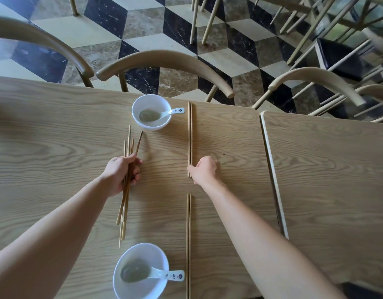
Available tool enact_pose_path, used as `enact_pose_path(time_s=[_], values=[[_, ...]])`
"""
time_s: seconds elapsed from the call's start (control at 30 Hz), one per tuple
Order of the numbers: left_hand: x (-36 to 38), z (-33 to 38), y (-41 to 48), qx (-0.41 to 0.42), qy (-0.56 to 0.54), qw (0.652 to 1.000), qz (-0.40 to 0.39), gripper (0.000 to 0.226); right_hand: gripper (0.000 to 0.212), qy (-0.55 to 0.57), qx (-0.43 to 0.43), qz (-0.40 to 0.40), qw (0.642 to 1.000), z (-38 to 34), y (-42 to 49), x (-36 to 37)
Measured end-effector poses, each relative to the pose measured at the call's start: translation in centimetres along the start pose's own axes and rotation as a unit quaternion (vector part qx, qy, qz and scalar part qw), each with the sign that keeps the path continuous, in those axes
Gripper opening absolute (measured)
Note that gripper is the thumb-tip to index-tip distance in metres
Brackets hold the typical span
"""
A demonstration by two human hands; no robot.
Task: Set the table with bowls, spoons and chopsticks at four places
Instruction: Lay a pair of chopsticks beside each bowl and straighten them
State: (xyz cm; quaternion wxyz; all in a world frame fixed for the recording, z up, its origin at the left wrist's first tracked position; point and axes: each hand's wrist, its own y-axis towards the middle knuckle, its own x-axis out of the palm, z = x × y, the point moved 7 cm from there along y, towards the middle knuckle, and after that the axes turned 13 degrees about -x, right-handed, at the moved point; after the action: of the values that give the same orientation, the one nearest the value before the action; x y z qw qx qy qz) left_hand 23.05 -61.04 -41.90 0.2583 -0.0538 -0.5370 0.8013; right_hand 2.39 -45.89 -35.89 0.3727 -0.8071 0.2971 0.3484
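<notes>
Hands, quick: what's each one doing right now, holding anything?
Left hand: closed around a bundle of spare chopsticks.
Right hand: fingertips on the near end of the far pair of chopsticks lying on the table.

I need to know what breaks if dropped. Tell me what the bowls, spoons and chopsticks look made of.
Bowls: plain glossy white, smooth rim, probably glazed ceramic, though melamine can't be ruled out. Spoons: the same shiny white with a small printed mark on the handle, likely ceramic too. Chopsticks: thin, matte tan sticks, seemingly bamboo or wood; the bundle in the left hand looks the same.
</notes>
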Motion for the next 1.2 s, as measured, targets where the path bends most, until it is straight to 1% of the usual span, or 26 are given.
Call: enact_pose_path(time_s=[0.07,0.13,0.23,0.3,0.4,0.5,0.6,0.67,0.7,0.73,0.77,0.8,0.87,0.93,1.03,1.13,1.2], values=[[0.1,-0.1,-0.3,-0.001,0.008,1.0,0.014,0.035,0.025,0.0,0.006,0.004,1.0,1.0,-0.9,-0.4],[0.5,-0.3,-1.0,-0.019,0.007,0.999,0.025,0.036,0.029,-0.001,0.011,0.004,1.0,2.2,-2.1,-1.2],[1.1,-0.2,-3.1,-0.039,-0.029,0.998,0.029,0.038,0.027,-0.008,0.008,0.0,1.0,3.7,-4.1,-2.9],[1.3,0.9,-5.3,-0.014,-0.035,0.998,0.04,0.039,0.025,-0.01,0.003,0.001,1.0,4.5,-5.7,-4.3],[1.5,2.5,-10.1,0.048,-0.012,0.997,0.062,0.039,0.025,-0.011,-0.017,0.01,1.0,5.0,-8.8,-6.3],[2.0,1.3,-16.1,0.081,0.01,0.994,0.078,0.038,0.025,-0.007,-0.053,0.01,0.999,5.2,-13.8,-8.2],[3.2,-4.1,-22.2,0.062,0.02,0.996,0.067,0.032,0.018,0.055,-0.081,-0.015,0.995,6.0,-20.9,-9.0],[4.7,-9.0,-26.3,0.053,0.023,0.997,0.045,0.029,0.017,0.138,-0.096,-0.054,0.984,6.8,-26.4,-8.8],[5.5,-11.6,-28.3,0.051,0.016,0.998,0.033,0.028,0.019,0.204,-0.097,-0.088,0.97,7.1,-29.5,-8.6],[6.4,-14.3,-30.3,0.05,0.003,0.998,0.023,0.028,0.021,0.272,-0.099,-0.132,0.948,7.3,-32.8,-8.4],[7.3,-17.0,-32.2,0.049,-0.014,0.999,0.013,0.028,0.023,0.324,-0.105,-0.178,0.923,7.5,-36.2,-8.3],[8.3,-19.6,-34.0,0.048,-0.032,0.998,0.001,0.029,0.024,0.354,-0.117,-0.218,0.902,7.7,-39.6,-8.2],[10.2,-24.0,-37.0,0.05,-0.069,0.996,-0.029,0.031,0.023,0.368,-0.155,-0.277,0.874,8.5,-45.4,-8.2],[11.7,-27.4,-39.6,0.048,-0.101,0.992,-0.056,0.032,0.014,0.371,-0.189,-0.303,0.857,9.3,-49.6,-8.3],[13.1,-30.9,-42.9,0.05,-0.14,0.984,-0.097,0.037,0.013,0.385,-0.208,-0.293,0.85,10.4,-53.0,-9.2],[14.0,-32.6,-45.6,0.079,-0.173,0.972,-0.136,0.038,0.014,0.39,-0.226,-0.3,0.841,11.0,-55.0,-10.1],[14.4,-33.4,-46.7,0.089,-0.184,0.967,-0.149,0.036,0.01,0.376,-0.23,-0.288,0.85,11.4,-55.8,-10.4]])
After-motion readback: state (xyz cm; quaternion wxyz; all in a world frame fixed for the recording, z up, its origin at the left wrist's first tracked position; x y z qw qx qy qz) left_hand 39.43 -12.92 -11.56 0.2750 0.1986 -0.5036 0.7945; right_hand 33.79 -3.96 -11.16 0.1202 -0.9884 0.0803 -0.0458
